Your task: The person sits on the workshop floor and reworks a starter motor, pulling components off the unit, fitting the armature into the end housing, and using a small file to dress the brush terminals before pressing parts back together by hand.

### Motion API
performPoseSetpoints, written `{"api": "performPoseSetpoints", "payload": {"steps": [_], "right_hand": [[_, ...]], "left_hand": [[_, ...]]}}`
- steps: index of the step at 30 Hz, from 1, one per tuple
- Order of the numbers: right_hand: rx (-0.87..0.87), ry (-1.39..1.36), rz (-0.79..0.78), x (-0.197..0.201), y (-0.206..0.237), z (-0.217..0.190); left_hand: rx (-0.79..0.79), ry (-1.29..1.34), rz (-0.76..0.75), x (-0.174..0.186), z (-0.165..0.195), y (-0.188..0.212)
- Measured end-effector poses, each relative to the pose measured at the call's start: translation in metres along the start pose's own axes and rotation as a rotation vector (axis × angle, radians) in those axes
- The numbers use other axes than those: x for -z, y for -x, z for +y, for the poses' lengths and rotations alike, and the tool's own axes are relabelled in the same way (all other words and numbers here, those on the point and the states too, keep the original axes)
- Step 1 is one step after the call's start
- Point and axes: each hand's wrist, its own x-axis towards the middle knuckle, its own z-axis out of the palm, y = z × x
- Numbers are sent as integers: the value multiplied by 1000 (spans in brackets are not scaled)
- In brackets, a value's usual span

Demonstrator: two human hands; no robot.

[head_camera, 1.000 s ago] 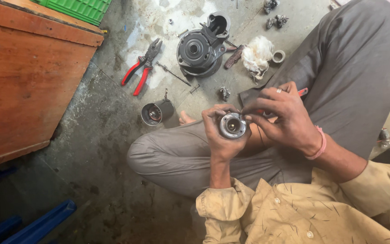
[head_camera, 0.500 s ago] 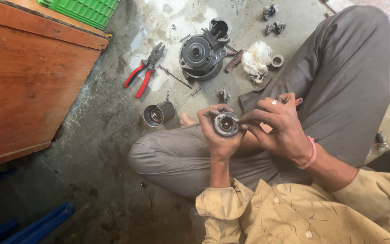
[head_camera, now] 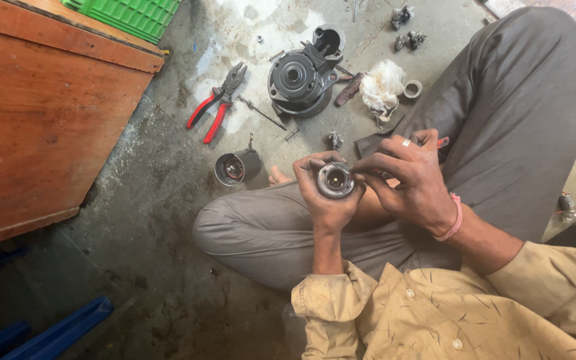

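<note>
Gripping a round metal part point(head_camera: 335, 181), the left hand point(head_camera: 325, 197) holds it; right hand point(head_camera: 408, 183) fingers point(head_camera: 367, 164) pinch its rim.

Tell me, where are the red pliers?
In the head view the red-handled pliers lie on the concrete floor, upper left of the hands, between the wooden cabinet and the round dark metal housing.

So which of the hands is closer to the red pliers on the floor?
Left. The left hand, cupping the round metal part, sits nearer the red pliers; the right hand is on the part's far side.
</note>
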Motion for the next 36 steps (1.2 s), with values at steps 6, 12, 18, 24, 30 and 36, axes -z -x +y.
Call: {"api": "performPoseSetpoints", "payload": {"steps": [6,12,18,24,30,36], "right_hand": [[-39,61,12,-5,-1,-4],[-22,60,32,-5,-7,-2],[-49,38,1,-4,0,-4],[-38,24,18,-4,-1,-4],[-54,52,29,-5,-5,-2],[-66,25,8,-6,1,-3]], "left_hand": [[-5,-34,13,1,0,0],[3,-8,19,-4,0,1],[24,26,32,-1,0,1],[29,21,35,-2,2,-1],[24,-28,34,-4,1,-1],[37,14,42,-2,-3,-2]]}}
